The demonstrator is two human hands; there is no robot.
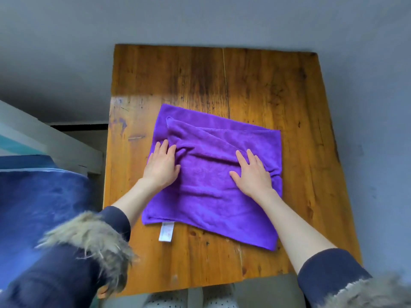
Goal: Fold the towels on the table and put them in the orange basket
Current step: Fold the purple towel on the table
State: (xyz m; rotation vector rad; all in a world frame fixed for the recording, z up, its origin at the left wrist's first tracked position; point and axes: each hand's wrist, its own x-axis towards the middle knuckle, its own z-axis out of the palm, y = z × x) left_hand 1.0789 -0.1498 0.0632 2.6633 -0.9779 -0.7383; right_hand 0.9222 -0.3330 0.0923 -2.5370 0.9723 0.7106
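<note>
Both the left hand (162,166) and right hand (252,174) lie flat, fingers straight, on the half-folded purple towel (211,185) mid-surface; they should smooth wrinkles outward before folding again.

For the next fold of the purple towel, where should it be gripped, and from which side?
Probably the two near corners of the purple towel, approached from the person's side of the wooden table. That edge lies flat and free, its white tag sticking out, while the left hand and right hand press flat on the wrinkled far part.
</note>
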